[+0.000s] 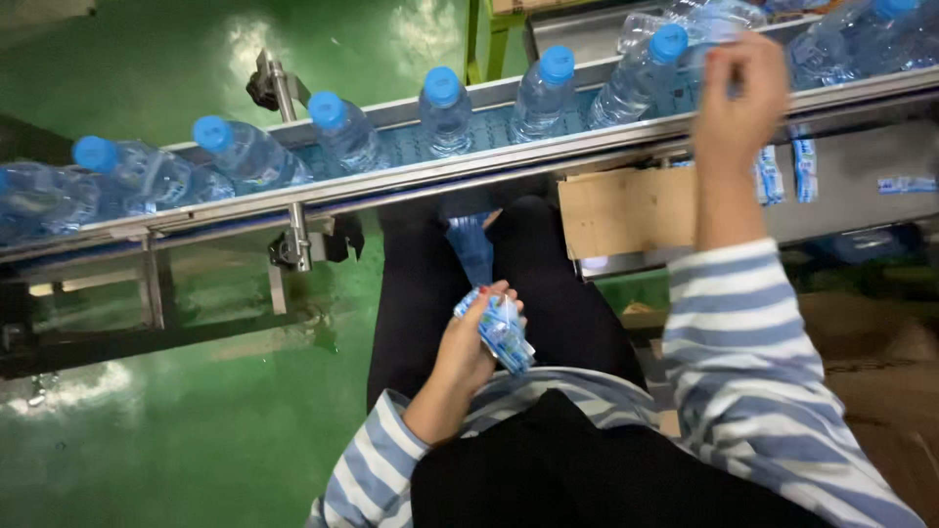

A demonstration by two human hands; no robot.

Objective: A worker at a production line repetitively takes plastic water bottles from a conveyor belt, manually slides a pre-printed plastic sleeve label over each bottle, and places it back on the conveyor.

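Head view — left hand (469, 337) grips labels (501, 330) | right hand (738, 98) closed on bottle (709, 39)

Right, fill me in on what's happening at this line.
A seated person in a striped top works beside a metal conveyor carrying clear plastic bottles with blue caps. The left hand holds a bunch of blue-and-white plastic label sleeves over the lap. The right hand is raised to a bottle on the belt, fingers at its top.
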